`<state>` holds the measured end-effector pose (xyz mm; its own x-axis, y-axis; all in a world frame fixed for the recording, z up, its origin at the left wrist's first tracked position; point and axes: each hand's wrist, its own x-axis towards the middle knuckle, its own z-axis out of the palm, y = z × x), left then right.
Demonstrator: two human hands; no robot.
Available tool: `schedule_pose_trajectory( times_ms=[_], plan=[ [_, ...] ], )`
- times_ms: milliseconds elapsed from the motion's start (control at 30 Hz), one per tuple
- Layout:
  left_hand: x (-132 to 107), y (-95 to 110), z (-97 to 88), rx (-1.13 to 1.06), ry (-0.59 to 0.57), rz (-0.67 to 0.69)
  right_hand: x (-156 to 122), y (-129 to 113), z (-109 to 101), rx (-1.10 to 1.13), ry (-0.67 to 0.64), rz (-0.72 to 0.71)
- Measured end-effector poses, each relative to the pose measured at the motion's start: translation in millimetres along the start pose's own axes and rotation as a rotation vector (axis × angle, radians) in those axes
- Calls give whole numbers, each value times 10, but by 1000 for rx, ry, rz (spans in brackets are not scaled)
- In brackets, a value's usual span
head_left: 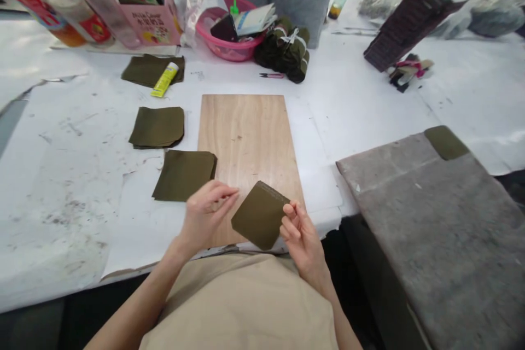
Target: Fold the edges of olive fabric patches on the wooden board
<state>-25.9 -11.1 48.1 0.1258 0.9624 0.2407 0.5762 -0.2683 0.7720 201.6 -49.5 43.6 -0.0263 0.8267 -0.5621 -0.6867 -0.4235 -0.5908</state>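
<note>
My right hand [301, 235] pinches the olive fabric piece [259, 214] at its right edge; my loosely curled, empty left hand [207, 210] is just left of it.

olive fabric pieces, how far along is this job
Possibly done: one olive piece on the grey pad. In hand: the right hand pinches a single piece over the wooden board, the left hand close to its edge. Probably left: three stacks beside the board, the far one under a yellow tube. Which stacks are finished cannot be told.
</note>
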Motion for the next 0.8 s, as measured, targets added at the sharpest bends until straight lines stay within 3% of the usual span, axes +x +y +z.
schedule_pose_trajectory(
  times_ms=[100, 267, 433, 567, 800],
  plan=[
    [25, 286, 321, -250, -168, 36, -11, 45, 18, 38, -32, 17],
    [8, 414, 592, -333, -205, 43, -19, 112, 42, 14, -29, -24],
    [-50, 393, 677, -356, -122, -13, -26, 174, 56, -129, 46, -155],
    [-80, 374, 690, -325, -139, -21, -29, 203, 74, -228, 91, -249],
    [-51, 395, 665, -330, -187, -71, -9, 222, 71, -231, 104, -238]
  ],
)
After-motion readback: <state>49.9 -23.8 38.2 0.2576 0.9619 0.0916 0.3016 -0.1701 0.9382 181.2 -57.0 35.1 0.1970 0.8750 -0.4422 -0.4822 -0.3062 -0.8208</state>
